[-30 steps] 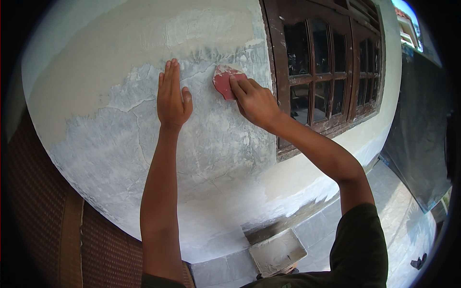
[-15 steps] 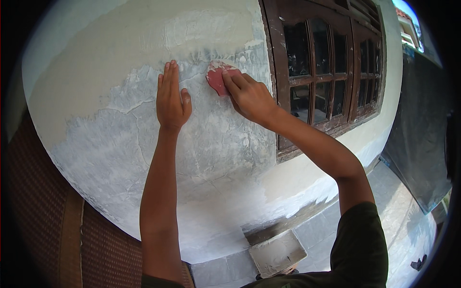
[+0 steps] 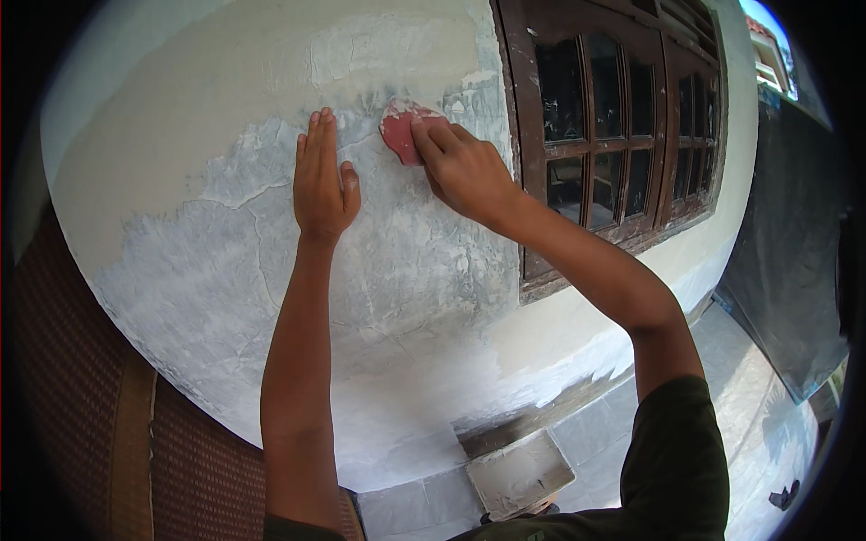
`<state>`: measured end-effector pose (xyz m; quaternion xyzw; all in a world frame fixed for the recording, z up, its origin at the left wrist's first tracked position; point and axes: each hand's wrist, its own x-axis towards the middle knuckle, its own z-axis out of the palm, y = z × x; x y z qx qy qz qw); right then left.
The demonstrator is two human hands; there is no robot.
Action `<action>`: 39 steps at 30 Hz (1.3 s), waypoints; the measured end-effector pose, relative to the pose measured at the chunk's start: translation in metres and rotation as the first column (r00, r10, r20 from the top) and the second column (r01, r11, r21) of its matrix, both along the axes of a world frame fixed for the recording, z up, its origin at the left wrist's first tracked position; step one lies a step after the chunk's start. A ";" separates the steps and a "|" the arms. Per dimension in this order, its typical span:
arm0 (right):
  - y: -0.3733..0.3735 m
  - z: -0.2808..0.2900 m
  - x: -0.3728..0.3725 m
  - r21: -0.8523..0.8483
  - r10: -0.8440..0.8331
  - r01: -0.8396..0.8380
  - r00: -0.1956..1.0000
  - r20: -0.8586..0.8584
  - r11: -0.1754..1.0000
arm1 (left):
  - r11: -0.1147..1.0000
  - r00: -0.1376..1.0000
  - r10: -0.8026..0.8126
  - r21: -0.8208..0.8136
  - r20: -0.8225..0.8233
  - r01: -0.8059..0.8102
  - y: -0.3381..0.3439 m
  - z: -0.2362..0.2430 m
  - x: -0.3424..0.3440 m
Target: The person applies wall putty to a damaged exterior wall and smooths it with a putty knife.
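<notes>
One red spreader (image 3: pixel 398 137): putty-smeared edge upward; long axis partly hidden
Right hand (image 3: pixel 467 176): gripping spreader
Left hand (image 3: pixel 322 185): flat, fingers upward

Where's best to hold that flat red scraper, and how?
Probably pinch the red scraper by its right end, coming from the right, like the right hand does: it looks flat, and pale smears show along its upper edge.

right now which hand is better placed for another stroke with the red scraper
Likely the right hand: it grips the red scraper, whose putty-smeared edge is at the wall. The left hand holds no tool; its palm faces the wall, fingers extended.
</notes>
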<state>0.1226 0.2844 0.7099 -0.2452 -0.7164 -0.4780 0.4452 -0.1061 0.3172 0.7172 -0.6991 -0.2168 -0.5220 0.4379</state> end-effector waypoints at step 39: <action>0.025 0.024 -0.007 0.024 -0.144 0.145 0.989 -0.033 0.989 | 1.000 1.000 -0.007 -0.014 0.007 0.007 0.000 0.000 0.002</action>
